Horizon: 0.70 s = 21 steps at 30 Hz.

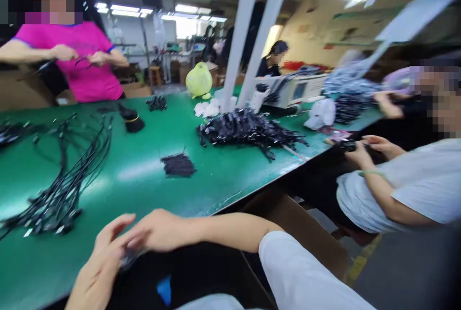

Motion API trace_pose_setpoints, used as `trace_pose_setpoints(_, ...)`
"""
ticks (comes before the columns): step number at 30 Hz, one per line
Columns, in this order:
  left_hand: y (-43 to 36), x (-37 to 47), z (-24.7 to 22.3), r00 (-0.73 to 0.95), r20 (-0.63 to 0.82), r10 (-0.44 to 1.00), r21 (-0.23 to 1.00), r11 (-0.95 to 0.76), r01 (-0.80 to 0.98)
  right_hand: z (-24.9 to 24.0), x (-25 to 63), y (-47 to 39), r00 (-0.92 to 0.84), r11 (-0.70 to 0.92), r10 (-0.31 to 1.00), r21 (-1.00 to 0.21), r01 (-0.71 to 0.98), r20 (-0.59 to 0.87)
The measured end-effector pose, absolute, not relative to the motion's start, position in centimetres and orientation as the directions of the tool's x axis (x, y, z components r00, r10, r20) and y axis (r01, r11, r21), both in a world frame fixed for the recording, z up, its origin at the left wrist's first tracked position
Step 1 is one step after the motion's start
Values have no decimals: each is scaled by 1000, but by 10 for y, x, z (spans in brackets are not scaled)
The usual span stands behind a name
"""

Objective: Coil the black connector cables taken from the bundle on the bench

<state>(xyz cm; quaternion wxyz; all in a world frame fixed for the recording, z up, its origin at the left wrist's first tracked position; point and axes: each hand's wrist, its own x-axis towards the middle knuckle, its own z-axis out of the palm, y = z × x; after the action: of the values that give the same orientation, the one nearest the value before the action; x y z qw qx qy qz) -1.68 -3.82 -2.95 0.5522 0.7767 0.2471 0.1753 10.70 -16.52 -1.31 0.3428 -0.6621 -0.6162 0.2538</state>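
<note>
Two hands (pixel 122 247), one green table (pixel 144 175), three cable heaps, one yellow-green bag (pixel 199 80), three co-workers.

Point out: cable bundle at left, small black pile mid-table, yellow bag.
cable bundle (pixel 61 190), head view, middle of the strands
small black pile (pixel 178 165), head view, its centre
yellow bag (pixel 198 80), head view, its front face

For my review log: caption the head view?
Both hands meet over a small dark item at a green table strewn with cables.
</note>
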Motion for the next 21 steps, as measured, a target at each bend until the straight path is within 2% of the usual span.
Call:
trace_pose_setpoints(2, -58, -21, -22, 827, 114, 550, 919, -374, 122, -17, 110, -167, 224, -97, 974, -914, 393, -7)
trace_pose_setpoints(4, -69, -19, -19, 842, 97, 530, 916, -379, 133, -22, 111, -169, 267, -70, 964, -961, 267, 4)
trace_pose_setpoints(5, -70, -17, -20, 833, 82, 547, 909, -384, 162, -25, 111, -171, 300, -25, 952, -957, 288, 66)
trace_pose_setpoints(7, -69, -13, -27, 778, 82, 623, 915, -356, 188, -28, 113, -175, 385, 57, 890, -898, 436, 243)
trace_pose_setpoints(9, -69, -13, -34, 773, 47, 633, 965, -228, 129, -29, 113, -179, 419, 89, 820, -811, 578, 389)
trace_pose_setpoints(10, -71, -13, -36, 803, 20, 596, 988, -133, 74, -29, 113, -181, 415, 96, 811, -793, 601, 413)
trace_pose_setpoints(11, -74, -13, -39, 840, 4, 542, 999, -36, 18, -29, 112, -181, 406, 101, 822, -804, 586, 399)
trace_pose_setpoints(13, -82, -11, -41, 886, 16, 463, 992, 105, -73, -32, 110, -179, 403, 78, 871, -888, 454, 282)
trace_pose_setpoints(16, -90, -5, -41, 862, 35, 506, 969, 194, -152, -38, 110, -176, 388, -27, 919, -973, 231, 67)
trace_pose_setpoints(18, -89, -1, -38, 823, -5, 568, 942, 279, -186, -39, 113, -179, 374, -59, 926, -958, 282, 53)
trace_pose_setpoints(21, -81, 3, -32, 724, -99, 683, 877, 404, -261, -34, 123, -186, 443, -48, 874, -872, 486, 199)
